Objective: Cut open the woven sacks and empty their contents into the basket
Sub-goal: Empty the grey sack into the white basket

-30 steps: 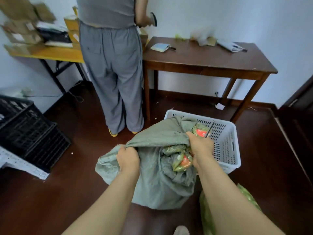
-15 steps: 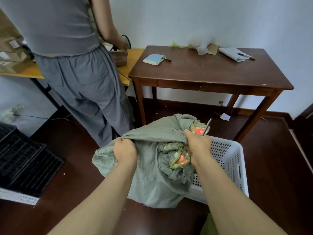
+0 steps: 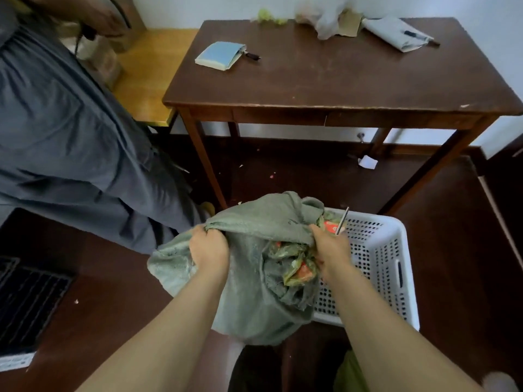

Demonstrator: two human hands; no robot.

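A dark wooden counter carries a blue notebook, a crumpled plastic bag and a folded grey paper with a pen on it. Beside it, at a yellow counter, stands a person in grey trousers. A black crate sits on the floor at left.

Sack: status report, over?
Left hand grips sack. Right hand grips sack plus blade. Sack at basket rim, packets showing at opening. Bystander close on left.
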